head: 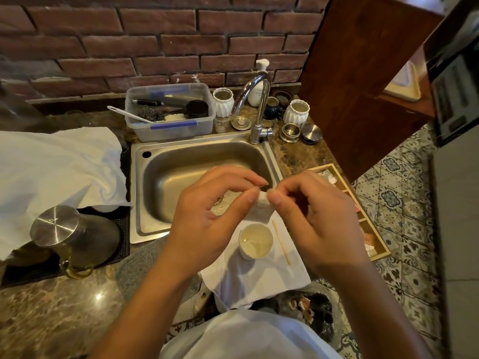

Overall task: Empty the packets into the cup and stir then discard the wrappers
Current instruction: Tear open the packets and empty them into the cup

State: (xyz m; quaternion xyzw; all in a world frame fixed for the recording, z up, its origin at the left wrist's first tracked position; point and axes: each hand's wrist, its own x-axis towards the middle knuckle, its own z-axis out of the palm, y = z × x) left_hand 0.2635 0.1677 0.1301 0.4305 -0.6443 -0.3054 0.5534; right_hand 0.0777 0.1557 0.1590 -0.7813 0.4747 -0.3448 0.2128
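Note:
A small white packet (262, 206) hangs above the cup, pinched at its top edge by both hands. My left hand (210, 216) grips it from the left with thumb and forefinger, and my right hand (316, 216) grips it from the right. Directly below stands a small white cup (256, 241) holding pale liquid, on a white cloth (259, 278). A thin wooden stir stick (281, 242) lies on the cloth just right of the cup. A wooden compartment box (373, 244) with more packets sits at the right, partly hidden by my right hand.
A steel sink (166, 174) with a chrome tap (255, 112) lies behind the hands. A clear tub of utensils (169, 112), white jars and metal lids line the back. A steel lidded pot (67, 229) stands left on a black mat. A dark bin (308, 309) with wrappers sits below the counter edge.

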